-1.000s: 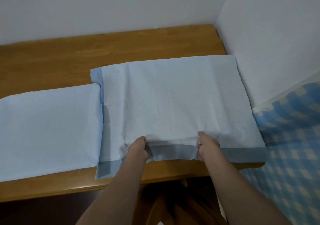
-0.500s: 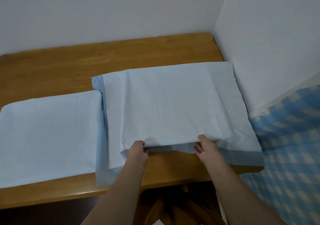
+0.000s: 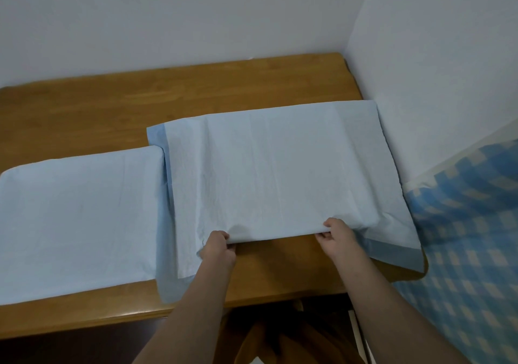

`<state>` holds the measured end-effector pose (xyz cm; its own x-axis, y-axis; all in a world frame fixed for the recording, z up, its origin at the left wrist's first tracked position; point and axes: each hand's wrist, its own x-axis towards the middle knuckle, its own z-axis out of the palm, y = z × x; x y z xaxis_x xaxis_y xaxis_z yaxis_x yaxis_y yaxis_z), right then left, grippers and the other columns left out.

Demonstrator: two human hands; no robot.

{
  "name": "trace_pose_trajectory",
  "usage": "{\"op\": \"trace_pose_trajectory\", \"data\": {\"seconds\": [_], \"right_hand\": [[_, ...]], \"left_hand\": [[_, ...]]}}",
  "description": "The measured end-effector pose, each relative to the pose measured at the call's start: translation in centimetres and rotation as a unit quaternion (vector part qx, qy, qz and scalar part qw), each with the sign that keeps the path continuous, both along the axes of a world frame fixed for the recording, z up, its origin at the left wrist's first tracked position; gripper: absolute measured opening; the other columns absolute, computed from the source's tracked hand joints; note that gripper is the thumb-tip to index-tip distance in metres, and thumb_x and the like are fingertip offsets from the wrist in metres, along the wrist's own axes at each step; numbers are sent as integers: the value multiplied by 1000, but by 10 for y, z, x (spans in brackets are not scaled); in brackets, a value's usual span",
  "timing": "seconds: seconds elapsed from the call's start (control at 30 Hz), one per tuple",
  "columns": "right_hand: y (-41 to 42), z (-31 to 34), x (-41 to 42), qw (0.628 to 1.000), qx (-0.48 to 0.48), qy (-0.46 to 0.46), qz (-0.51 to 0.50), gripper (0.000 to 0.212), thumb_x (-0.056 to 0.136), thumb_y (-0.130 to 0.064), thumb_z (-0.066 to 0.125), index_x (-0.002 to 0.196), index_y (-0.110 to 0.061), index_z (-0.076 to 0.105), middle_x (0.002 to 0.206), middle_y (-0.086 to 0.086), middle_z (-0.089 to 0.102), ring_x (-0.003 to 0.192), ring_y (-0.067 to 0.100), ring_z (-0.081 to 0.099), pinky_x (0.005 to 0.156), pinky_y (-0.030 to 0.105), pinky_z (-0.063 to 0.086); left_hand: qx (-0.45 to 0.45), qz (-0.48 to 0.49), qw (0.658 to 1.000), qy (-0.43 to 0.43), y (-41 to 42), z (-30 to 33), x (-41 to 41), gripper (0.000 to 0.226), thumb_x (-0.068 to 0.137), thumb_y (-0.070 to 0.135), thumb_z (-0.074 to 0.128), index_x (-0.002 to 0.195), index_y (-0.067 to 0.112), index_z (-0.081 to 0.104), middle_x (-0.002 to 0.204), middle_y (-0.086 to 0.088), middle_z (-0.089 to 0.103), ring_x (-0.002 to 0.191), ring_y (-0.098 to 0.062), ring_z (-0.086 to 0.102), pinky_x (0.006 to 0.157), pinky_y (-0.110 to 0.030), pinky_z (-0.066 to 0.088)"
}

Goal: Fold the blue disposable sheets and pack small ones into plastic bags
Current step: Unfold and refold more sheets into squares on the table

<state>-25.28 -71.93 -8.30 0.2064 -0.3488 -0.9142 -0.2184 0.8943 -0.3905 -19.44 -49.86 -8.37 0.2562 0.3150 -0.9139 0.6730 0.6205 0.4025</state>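
Right now, from the head view, both hands pinch the near edge of the sheet: the left hand and right hand each clamp it between thumb and fingers, lifted off the wooden worktop. Its long axis runs left to right, and the rest stretches away toward the wall. It looks thin, soft and creased, with a darker blue border. A folded sheet lies just beside it, left.

Wooden table in a white-walled corner; blue checked fabric, perhaps bedding, alongside.
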Motion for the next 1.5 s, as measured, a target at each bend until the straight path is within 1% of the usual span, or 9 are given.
{"op": "trace_pose_trajectory", "data": {"seconds": [0.13, 0.3, 0.43, 0.73, 0.87, 1.1, 1.2, 1.3, 1.5], "right_hand": [[-3, 1, 0, 1000, -16, 12, -19, 56, 83, 14, 45, 136, -5, 43, 129, 16, 54, 112, 31, 56, 85, 39, 51], [-4, 0, -3, 999, -19, 23, -29, 57, 81, 14, 46, 134, -8, 45, 127, 14, 54, 107, 28, 58, 80, 35, 51], [-6, -3, -5, 998, -32, 51, -7, 58, 82, 11, 48, 136, -10, 43, 128, 12, 54, 95, 23, 58, 82, 32, 52], [-2, -2, -14, 985, -94, 130, 58, 63, 83, -9, 66, 138, -17, 35, 126, 10, 50, 109, 29, 56, 86, 42, 52], [8, -2, -22, 985, 5, 110, 131, 39, 87, -21, 68, 119, -10, 48, 112, 13, 60, 97, 26, 61, 80, 40, 53], [57, -18, -24, 950, 88, 36, 297, 25, 93, -27, 62, 108, -7, 58, 101, 8, 69, 91, 18, 64, 82, 40, 47], [79, -21, -21, 946, 99, 23, 309, 19, 94, -24, 61, 106, -10, 58, 99, 7, 70, 91, 16, 64, 86, 41, 46], [101, -21, -18, 943, 107, 13, 316, 19, 95, -25, 60, 109, -12, 57, 97, 6, 70, 90, 16, 63, 89, 42, 44], [137, -21, -14, 948, 122, -3, 295, 22, 95, -26, 60, 113, -12, 57, 99, 7, 71, 92, 18, 64, 86, 43, 46]], "left_hand": [[12, 24, 999, 21, 3, -1, -4, 63, 78, -13, 47, 135, 14, 36, 122, -14, 45, 102, -33, 53, 77, -39, 53], [55, 13, 998, 0, -3, -4, -7, 80, 78, -12, 43, 146, 25, 22, 124, -8, 40, 100, -29, 48, 82, -43, 53], [73, -35, 997, 10, 6, -13, -11, 69, 78, -10, 45, 140, 19, 38, 124, -6, 47, 101, -27, 48, 78, -35, 48], [80, -70, 994, 16, 16, -21, -15, 54, 83, -7, 49, 133, 14, 47, 111, -7, 47, 96, -26, 47, 79, -32, 46], [95, -88, 992, -5, 14, -21, -17, 54, 86, -7, 51, 135, 13, 45, 112, -6, 49, 97, -26, 48, 85, -33, 46], [127, -183, 975, -21, 20, -18, -31, 22, 87, -6, 56, 90, 14, 49, 79, -5, 50, 66, -17, 49, 67, -30, 48], [172, -239, 955, -20, 34, -13, -39, 13, 87, -2, 57, 88, 11, 52, 71, -8, 52, 58, -19, 49, 55, -30, 45], [265, -269, 925, -27, 55, -8, -47, 17, 86, 8, 61, 103, 8, 57, 93, -15, 63, 77, -25, 60, 69, -36, 55], [418, -305, 855, -44, 95, 7, -47, 33, 78, 2, 66, 100, 8, 42, 115, -15, 41, 90, -32, 54, 81, -43, 53]]}}
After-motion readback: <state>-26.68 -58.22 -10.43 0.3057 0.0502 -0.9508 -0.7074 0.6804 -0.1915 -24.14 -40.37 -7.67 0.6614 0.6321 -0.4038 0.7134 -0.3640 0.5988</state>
